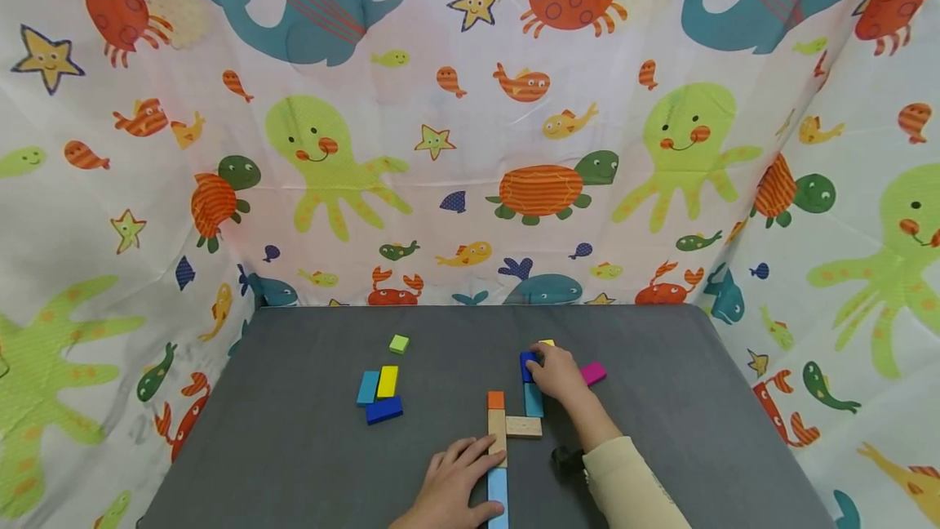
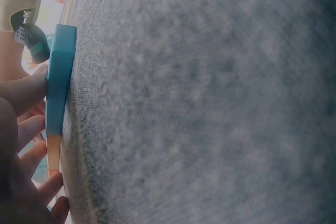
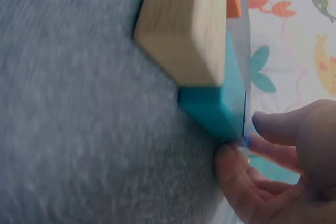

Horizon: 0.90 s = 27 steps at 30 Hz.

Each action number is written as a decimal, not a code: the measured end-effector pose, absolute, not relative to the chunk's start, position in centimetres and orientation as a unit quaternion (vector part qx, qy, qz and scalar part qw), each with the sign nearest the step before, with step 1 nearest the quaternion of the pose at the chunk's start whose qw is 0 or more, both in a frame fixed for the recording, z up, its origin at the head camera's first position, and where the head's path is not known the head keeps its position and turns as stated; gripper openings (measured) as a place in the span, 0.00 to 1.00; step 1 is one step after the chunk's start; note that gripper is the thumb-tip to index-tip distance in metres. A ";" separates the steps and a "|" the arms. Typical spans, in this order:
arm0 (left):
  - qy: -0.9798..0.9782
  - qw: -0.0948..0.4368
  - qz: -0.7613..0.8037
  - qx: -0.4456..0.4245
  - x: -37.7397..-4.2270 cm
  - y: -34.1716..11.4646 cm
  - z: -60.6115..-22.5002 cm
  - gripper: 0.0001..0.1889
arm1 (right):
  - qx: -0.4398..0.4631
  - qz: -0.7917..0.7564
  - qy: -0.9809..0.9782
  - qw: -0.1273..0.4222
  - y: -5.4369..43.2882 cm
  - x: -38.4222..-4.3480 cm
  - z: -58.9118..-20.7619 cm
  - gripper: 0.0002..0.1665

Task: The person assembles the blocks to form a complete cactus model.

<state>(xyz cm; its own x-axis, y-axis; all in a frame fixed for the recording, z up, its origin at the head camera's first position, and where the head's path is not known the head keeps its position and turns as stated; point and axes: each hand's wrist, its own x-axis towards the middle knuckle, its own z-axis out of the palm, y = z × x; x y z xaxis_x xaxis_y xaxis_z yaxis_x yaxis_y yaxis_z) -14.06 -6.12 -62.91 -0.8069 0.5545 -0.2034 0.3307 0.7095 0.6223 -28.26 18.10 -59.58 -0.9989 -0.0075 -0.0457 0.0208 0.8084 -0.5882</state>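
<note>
My left hand (image 1: 461, 484) lies along a row of blocks, its fingers mostly straight. Its fingertips touch the wooden block (image 1: 497, 427), its thumb the light blue block (image 1: 498, 484) below. An orange block (image 1: 496, 400) tops this row. From the wooden block's right side a second wooden block (image 1: 524, 427) juts sideways, meeting a teal block (image 1: 533, 402). Beyond the teal one, my right hand (image 1: 561, 374) pinches a dark blue block (image 1: 526, 367) at the teal block's far end. In the right wrist view, fingers (image 3: 231, 169) reach down to the cloth and mostly hide the dark blue block.
Left on the grey table (image 1: 294, 431) lie a teal block (image 1: 368, 388), a yellow block (image 1: 387, 382), a dark blue block (image 1: 384, 410) and a small green block (image 1: 399, 344). Past my right hand are a magenta block (image 1: 593, 373) and a partly hidden yellow block (image 1: 547, 342). A printed curtain surrounds the table.
</note>
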 end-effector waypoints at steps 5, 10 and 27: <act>0.906 0.194 0.289 0.239 -14.2 -6.1 -62.9 0.34 | -0.003 -0.327 0.945 0.035 18.7 -28.7 -59.7 0.19; 0.907 0.191 0.287 0.240 -14.2 -6.0 -62.9 0.34 | 0.007 -0.334 0.942 0.039 18.9 -28.7 -59.8 0.20; 0.907 0.183 0.286 0.249 -14.0 -6.1 -63.0 0.35 | -0.003 -0.352 0.936 0.000 20.2 -27.3 -59.8 0.22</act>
<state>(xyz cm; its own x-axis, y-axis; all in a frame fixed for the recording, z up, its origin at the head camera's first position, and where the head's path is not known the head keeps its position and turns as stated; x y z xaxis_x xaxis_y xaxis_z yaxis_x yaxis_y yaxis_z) -13.98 -6.14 -63.01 -0.8091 0.5562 -0.1895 0.3466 0.7121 0.6105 -27.25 20.18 -59.77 -1.0000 -0.0049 0.0025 -0.0053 0.7525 -0.6585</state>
